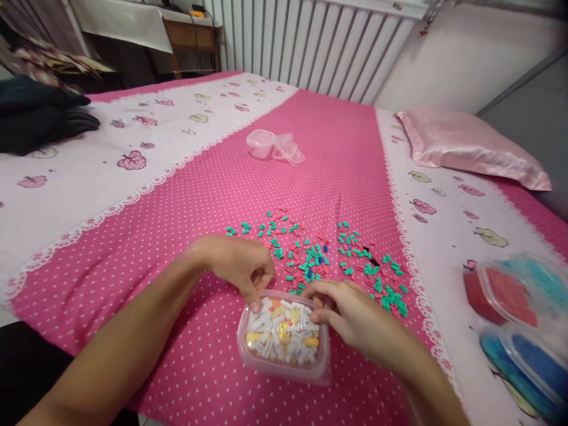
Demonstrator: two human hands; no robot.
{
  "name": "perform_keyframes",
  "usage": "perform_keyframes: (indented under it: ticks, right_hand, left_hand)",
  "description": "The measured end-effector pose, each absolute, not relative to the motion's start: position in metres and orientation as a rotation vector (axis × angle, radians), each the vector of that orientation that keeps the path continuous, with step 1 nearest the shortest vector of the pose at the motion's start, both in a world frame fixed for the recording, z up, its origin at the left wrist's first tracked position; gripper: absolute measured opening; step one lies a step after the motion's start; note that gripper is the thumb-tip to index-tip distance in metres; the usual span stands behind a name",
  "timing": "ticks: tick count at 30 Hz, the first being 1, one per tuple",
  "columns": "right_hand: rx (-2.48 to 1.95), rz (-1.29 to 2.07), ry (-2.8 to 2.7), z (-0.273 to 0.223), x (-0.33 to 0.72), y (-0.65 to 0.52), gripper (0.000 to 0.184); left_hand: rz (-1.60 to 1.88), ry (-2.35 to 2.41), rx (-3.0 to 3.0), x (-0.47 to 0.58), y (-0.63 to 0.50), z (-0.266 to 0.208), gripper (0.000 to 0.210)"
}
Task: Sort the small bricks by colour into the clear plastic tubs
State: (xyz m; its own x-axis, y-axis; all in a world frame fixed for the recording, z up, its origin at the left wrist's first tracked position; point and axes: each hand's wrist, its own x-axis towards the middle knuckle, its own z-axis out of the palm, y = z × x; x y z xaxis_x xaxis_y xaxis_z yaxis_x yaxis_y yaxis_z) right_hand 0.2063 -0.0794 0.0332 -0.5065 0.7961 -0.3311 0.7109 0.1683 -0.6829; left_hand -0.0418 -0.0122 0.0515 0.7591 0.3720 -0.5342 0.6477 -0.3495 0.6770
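Note:
A clear plastic container (284,370) with its lid on stands at the near middle of the bed, full of small white, yellow and orange pieces. My left hand (237,266) is closed at its far left corner, thumb pressed on the lid rim and the other fingers curled. At the far right corner, my right hand (344,305) grips the rim, with the thumb on the lid and the fingers bent over the edge. Just beyond both hands, small green pieces (390,299) lie scattered among pink-red ones, with a few blue and black ones.
Clear plastic tubs and lids (261,142) rest farther up the pink dotted bedspread (199,195). On the right are a tub of red pieces (506,293), a tub of blue pieces (539,361) and a pink pillow (470,142). Dark cloth (39,115) lies at far left.

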Motion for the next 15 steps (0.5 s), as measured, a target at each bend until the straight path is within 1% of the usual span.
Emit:
perform_keyframes:
  ticks: [3,5,9,11,14,15]
  right_hand:
    - [-1.507,1.237,-2.353,0.034,0.208,-0.08,0.02]
    - [-1.473,1.153,-2.385,0.036,0.207,-0.084,0.025]
    - [-1.32,0.714,-2.446,0.034,0.194,-0.105,0.043]
    - [-1.198,0.605,-2.524,0.03,0.184,-0.116,0.057]
    - [-1.093,0.68,-2.688,0.023,0.172,-0.127,0.091]
    - [-1.105,0.72,-2.717,0.021,0.17,-0.129,0.098]
  left_hand:
    - [-0.346,0.781,1.965,-0.042,-0.012,0.051,0.03]
    - [-0.34,0.779,1.954,-0.043,-0.011,0.049,0.03]
    - [-0.34,0.727,1.921,-0.043,-0.012,0.046,0.033]
    - [-0.336,0.687,1.915,-0.042,-0.012,0.044,0.033]
    - [-0.334,0.668,1.91,-0.039,-0.014,0.044,0.031]
    - [-0.331,0.674,1.903,-0.038,-0.015,0.044,0.03]
